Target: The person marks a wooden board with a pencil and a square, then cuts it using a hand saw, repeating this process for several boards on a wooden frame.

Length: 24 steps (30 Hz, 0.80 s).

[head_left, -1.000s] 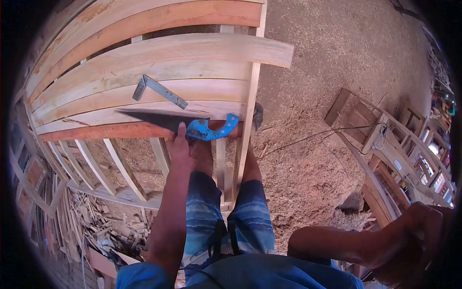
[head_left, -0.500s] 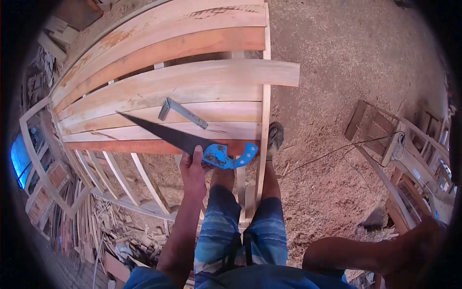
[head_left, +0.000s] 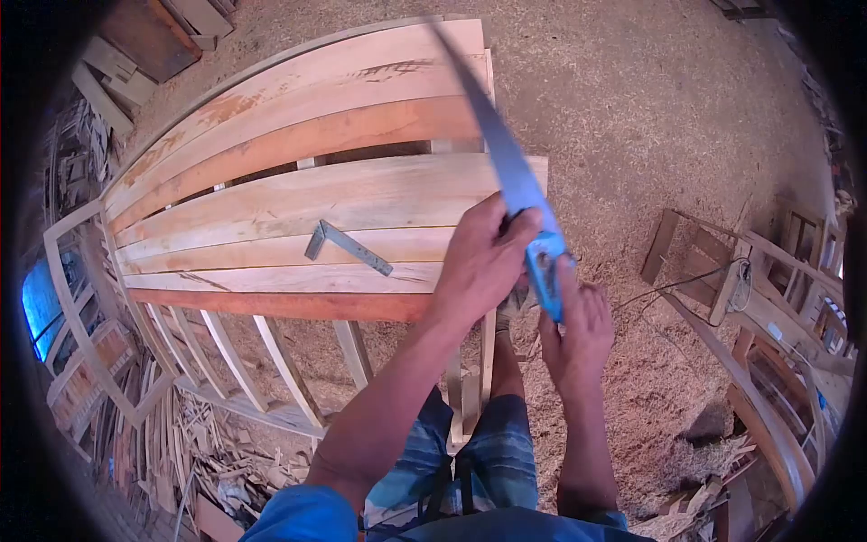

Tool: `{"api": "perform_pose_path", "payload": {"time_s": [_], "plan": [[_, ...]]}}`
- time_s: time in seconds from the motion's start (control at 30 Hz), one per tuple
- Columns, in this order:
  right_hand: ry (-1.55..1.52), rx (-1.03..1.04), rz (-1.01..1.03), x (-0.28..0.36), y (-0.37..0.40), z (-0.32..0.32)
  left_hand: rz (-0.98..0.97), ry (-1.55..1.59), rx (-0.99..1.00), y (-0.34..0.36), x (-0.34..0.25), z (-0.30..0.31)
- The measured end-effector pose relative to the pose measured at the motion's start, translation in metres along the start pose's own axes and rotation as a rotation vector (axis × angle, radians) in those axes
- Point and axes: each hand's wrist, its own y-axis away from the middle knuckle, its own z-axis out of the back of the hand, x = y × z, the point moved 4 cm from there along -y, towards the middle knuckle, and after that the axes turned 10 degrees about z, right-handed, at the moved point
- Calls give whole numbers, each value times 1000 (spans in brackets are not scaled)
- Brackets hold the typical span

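A handsaw with a long dark blade and a blue handle is held up over the right end of the boards, its tip pointing away from me. My left hand grips it where blade meets handle, thumb across the blade. Around the lower part of the handle is my right hand, the index finger lying along it; part of the grip is hidden. Beneath lies a plank whose right end sticks out past the frame. A metal try square rests on the boards to the left.
The boards lie across a slatted wooden frame. An open wooden frame and scrap wood are at the left. On the right are wooden pieces with a dark cord. Wood shavings cover the ground.
The saw has swung from pointing left to pointing away and moved right, still in my left hand. My right hand has come in from the lower right onto the handle.
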Motion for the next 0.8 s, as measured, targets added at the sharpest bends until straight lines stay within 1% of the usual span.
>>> {"api": "perform_pose_path", "payload": {"time_s": [0.07, 0.1, 0.13, 0.17, 0.23, 0.27, 0.37, 0.4, 0.47, 0.53, 0.63, 0.67, 0.77, 0.8], "plan": [[-176, -120, -185, -9, -5, 14, -34, 55, 116, -18, -5, -11], [-263, -183, -279, -12, -11, 24, -168, -129, 34, -32, -7, -8], [-527, -322, -453, -6, -22, 43, -299, -310, -49, -50, -2, -4], [-624, -364, -529, -6, -20, 50, -432, -488, -132, -66, 6, -1], [-809, -457, -664, -10, -19, 62, -622, -1077, -421, -107, 42, 27], [-825, -463, -626, -4, -22, 72, -711, -1365, -576, -120, 48, 39], [-906, -511, -574, 12, -20, 80, -643, -1483, -399, -130, 44, 60], [-884, -516, -585, 16, -23, 77, -645, -1494, -388, -129, 43, 63], [-811, -383, -623, 11, -16, 70, -658, -1514, -377, -128, 39, 67], [-761, -260, -699, 13, -8, 66, -650, -1503, -404, -127, 40, 76], [-567, -182, -650, 15, -6, 45, -618, -1500, -493, -117, 40, 75], [-570, -139, -625, 16, -11, 42, -610, -1500, -525, -115, 38, 72], [-543, -165, -601, 18, -15, 26, -629, -1274, -559, -124, 21, 56], [-548, -149, -624, 18, -18, 23, -463, -1206, -579, -141, 20, 55]]}}
